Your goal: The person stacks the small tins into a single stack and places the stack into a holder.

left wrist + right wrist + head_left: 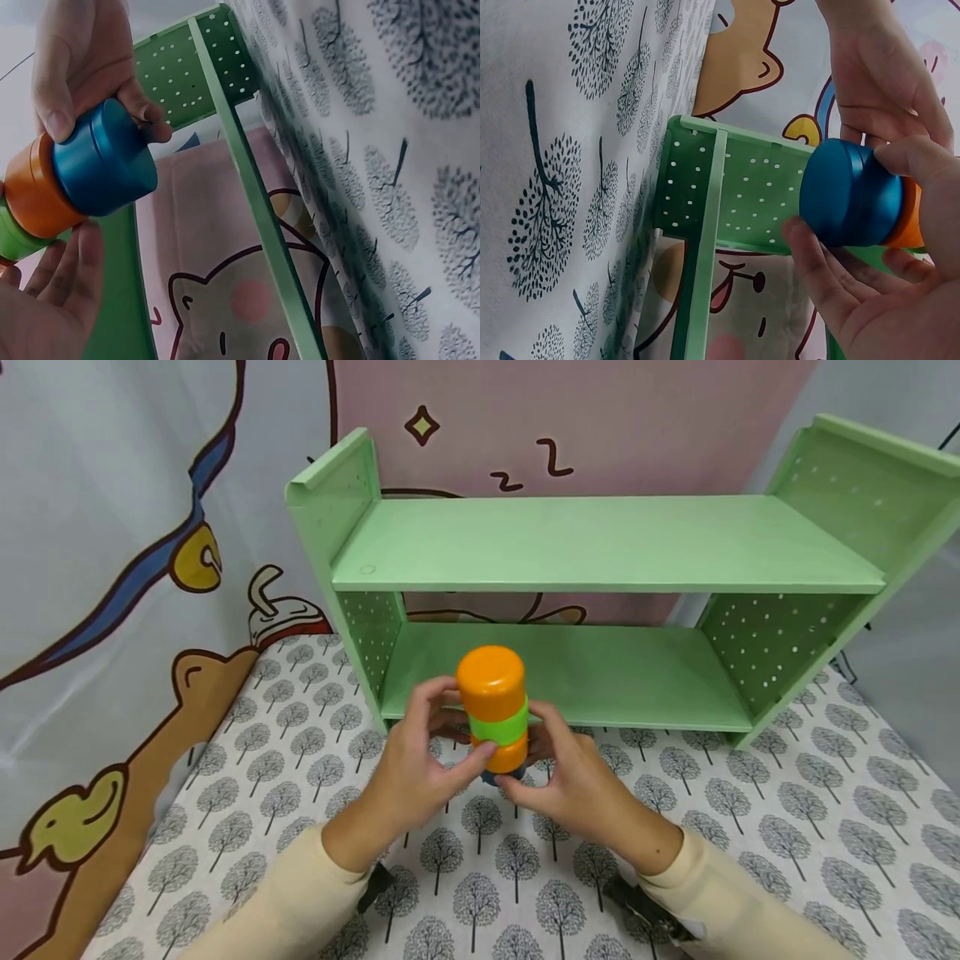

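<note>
An upright stack of coloured cups (492, 693) stands between both hands in front of the shelf, held up off the tablecloth. From the top its bands run orange, bright green, orange and dark blue. My left hand (422, 768) grips the left side, its thumb across the lower orange band. On the opposite side my right hand (573, 777) holds the lower part, thumb by the blue cup (105, 161). Both wrist views show the smooth blue end (829, 195) facing down, with fingers curved about the sides. In the head view the stack hides some fingertips.
A light green two-tier shelf (600, 547) with perforated side panels stands behind the hands. The tablecloth (480, 902) has a grey tree print. Cartoon-printed curtains (600, 427) hang behind and at the left.
</note>
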`<state>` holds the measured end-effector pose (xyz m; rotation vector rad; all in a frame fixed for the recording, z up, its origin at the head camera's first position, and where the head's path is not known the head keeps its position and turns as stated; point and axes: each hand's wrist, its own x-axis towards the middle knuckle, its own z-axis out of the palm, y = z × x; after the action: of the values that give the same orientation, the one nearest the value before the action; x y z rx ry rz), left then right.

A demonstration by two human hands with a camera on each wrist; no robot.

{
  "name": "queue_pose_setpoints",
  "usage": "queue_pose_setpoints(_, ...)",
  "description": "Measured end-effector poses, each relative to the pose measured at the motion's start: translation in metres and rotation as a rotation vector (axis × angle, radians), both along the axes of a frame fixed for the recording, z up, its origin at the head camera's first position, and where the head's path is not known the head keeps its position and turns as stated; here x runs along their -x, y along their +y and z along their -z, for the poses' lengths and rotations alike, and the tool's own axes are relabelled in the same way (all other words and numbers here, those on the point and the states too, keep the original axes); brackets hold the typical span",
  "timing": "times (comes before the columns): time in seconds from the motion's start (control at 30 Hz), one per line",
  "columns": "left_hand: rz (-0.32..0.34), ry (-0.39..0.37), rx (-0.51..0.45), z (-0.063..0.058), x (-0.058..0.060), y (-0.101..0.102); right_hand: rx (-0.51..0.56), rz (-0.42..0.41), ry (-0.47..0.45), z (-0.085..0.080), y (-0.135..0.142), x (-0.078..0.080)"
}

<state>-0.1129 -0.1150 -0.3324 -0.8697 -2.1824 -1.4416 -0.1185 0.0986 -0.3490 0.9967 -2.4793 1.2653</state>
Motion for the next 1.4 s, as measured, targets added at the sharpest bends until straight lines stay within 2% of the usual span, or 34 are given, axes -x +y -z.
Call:
queue_pose_setpoints(0.37,0.02,-0.058,-0.017,-0.011,0.003,0.004,0.043,0.033,0.023,-0.005,0.004,-0.001)
queue_pose_setpoints(0.57,0.028,-0.027,0.002,-0.018,0.004,0.007,0.085,0.033,0.019,-0.007,0.005,-0.001)
queue_pose_setpoints(0.83,0.048,-0.016,0.024,-0.026,0.004,0.01,0.087,0.041,0.042,-0.012,0.008,-0.001)
queue_pose_setpoints(1.07,0.018,-0.011,0.056,-0.034,0.007,0.014,0.099,0.039,0.06,-0.019,0.011,0.002)
queue_pose_setpoints(1.4,0.009,0.013,0.059,-0.046,0.013,0.02,0.099,0.061,0.023,-0.031,0.014,0.003)
